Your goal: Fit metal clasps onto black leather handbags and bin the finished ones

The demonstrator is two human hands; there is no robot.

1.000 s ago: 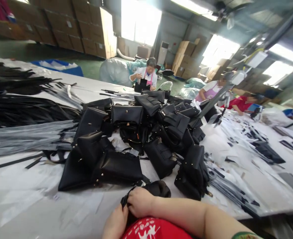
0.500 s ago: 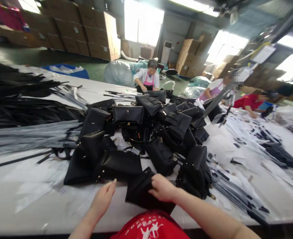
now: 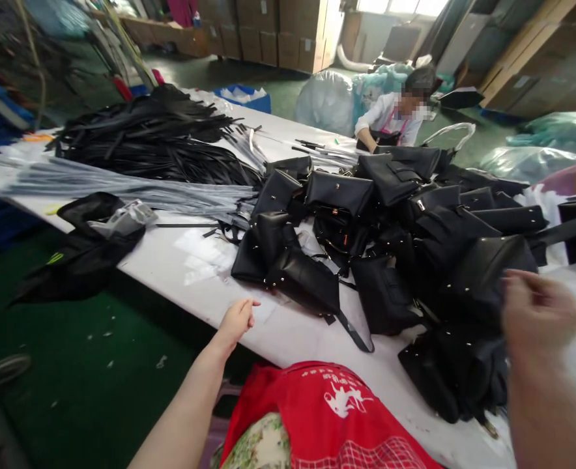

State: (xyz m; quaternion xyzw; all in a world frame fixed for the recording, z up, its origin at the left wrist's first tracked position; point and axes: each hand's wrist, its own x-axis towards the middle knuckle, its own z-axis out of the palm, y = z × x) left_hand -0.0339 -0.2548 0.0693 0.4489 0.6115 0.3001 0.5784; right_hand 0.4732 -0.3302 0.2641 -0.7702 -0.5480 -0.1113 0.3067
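A black bag (image 3: 486, 270) sits just left of the right hand (image 3: 542, 312), far from the left hand (image 3: 239, 319); I can't tell if either grips anything

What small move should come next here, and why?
Probably bring the right hand onto the black bag beside it in view and get a grip: that bag appears within easy reach, and the left hand, near the edge of the table, seems to hold nothing. Blur hides whether the right hand already touches it.
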